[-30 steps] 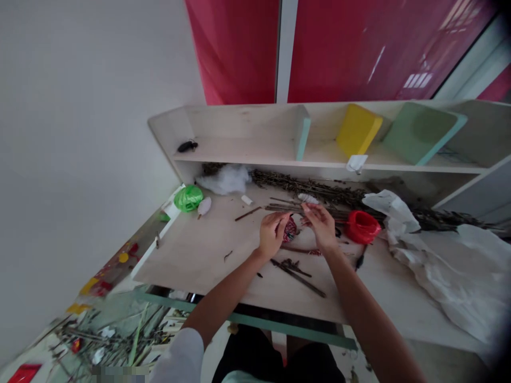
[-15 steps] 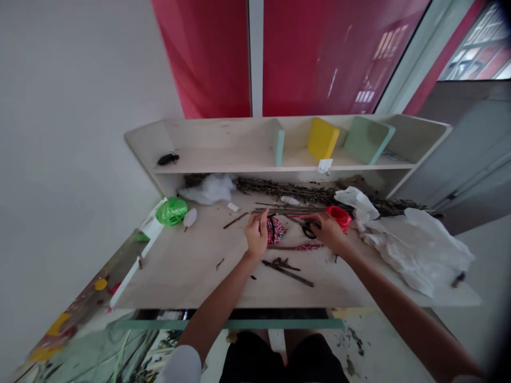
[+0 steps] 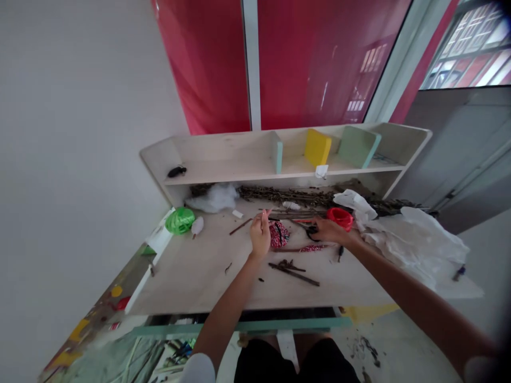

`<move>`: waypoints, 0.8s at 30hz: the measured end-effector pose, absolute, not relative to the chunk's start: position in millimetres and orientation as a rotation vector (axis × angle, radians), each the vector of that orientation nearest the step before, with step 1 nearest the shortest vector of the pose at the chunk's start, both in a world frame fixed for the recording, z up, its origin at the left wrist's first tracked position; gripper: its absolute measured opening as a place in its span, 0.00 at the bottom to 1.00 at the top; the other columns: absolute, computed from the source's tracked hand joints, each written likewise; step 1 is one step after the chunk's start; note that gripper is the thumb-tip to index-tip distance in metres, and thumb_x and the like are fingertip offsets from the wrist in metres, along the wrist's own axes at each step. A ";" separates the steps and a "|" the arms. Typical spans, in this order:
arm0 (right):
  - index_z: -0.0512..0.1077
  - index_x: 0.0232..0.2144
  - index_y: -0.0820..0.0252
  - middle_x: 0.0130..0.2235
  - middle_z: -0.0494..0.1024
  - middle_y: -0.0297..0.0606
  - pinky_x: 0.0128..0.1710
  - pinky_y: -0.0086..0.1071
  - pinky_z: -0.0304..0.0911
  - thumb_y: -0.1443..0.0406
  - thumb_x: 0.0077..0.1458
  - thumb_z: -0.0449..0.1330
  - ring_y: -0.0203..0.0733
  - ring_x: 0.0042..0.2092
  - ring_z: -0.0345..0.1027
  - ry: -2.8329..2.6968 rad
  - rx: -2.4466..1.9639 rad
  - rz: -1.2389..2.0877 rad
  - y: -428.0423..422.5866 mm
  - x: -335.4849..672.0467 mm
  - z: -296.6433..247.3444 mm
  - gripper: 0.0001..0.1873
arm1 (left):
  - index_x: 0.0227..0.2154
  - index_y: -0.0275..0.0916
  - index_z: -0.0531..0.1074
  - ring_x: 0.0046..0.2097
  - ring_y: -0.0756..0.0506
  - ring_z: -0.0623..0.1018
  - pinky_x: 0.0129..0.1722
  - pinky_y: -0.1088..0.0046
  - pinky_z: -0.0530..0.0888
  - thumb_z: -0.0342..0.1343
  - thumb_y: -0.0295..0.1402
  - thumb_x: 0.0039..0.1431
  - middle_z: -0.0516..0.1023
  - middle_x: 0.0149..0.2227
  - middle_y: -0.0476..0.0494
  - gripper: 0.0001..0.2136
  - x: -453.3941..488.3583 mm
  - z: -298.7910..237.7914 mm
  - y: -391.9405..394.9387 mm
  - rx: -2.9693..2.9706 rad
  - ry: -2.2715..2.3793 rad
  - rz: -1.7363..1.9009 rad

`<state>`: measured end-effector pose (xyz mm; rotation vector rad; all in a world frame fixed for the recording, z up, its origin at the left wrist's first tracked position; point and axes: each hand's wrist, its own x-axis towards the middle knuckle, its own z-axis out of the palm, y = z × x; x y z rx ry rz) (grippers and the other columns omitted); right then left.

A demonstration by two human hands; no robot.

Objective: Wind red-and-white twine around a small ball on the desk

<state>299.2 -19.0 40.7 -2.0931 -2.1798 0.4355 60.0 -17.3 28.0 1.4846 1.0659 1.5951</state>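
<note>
My left hand (image 3: pixel 260 238) is raised a little above the desk (image 3: pixel 199 271), its fingers pinched on a thin strand by a red-and-white ball of twine (image 3: pixel 278 234). To the right, my right hand (image 3: pixel 330 232) is closed on black scissors (image 3: pixel 310 230) that lie on the desk, just in front of a red spool (image 3: pixel 340 217). A stick partly wrapped in red-and-white twine (image 3: pixel 307 248) lies between my hands. A few bare dark sticks (image 3: pixel 294 273) lie nearer to me.
A long heap of dry twigs (image 3: pixel 295 196) runs along the back under the shelf (image 3: pixel 247 173). A green twine ball (image 3: pixel 180 220) and white fluff (image 3: pixel 215 197) sit at the left. A crumpled white plastic bag (image 3: pixel 415 236) covers the right end.
My right hand left the twine ball, moved right and closed on the scissors. My left hand has kept its pinch beside the ball. The camera has swung right.
</note>
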 end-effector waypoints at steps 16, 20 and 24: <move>0.67 0.48 0.58 0.37 0.76 0.40 0.29 0.29 0.68 0.60 0.42 0.65 0.42 0.35 0.73 -1.676 -1.584 1.279 -59.4 304.2 66.3 0.29 | 0.51 0.41 0.72 0.34 0.48 0.80 0.42 0.68 0.75 0.42 0.50 0.65 0.77 0.51 0.40 0.24 63.9 43.3 -2.4 1.362 1.049 1.437; 0.70 0.47 0.62 0.31 0.76 0.39 0.31 0.32 0.69 0.53 0.44 0.64 0.42 0.32 0.72 -1.889 -1.553 1.085 -69.2 299.1 63.5 0.29 | 0.53 0.40 0.71 0.34 0.47 0.80 0.44 0.66 0.75 0.43 0.48 0.65 0.78 0.50 0.39 0.23 62.9 48.0 -3.0 1.299 1.055 1.419; 0.73 0.44 0.58 0.37 0.78 0.40 0.37 0.34 0.70 0.49 0.45 0.63 0.47 0.40 0.72 -2.069 -1.467 0.969 -78.0 297.8 65.8 0.27 | 0.51 0.40 0.73 0.34 0.47 0.80 0.44 0.66 0.75 0.44 0.48 0.65 0.78 0.49 0.39 0.23 60.3 50.3 -3.4 1.310 1.047 1.403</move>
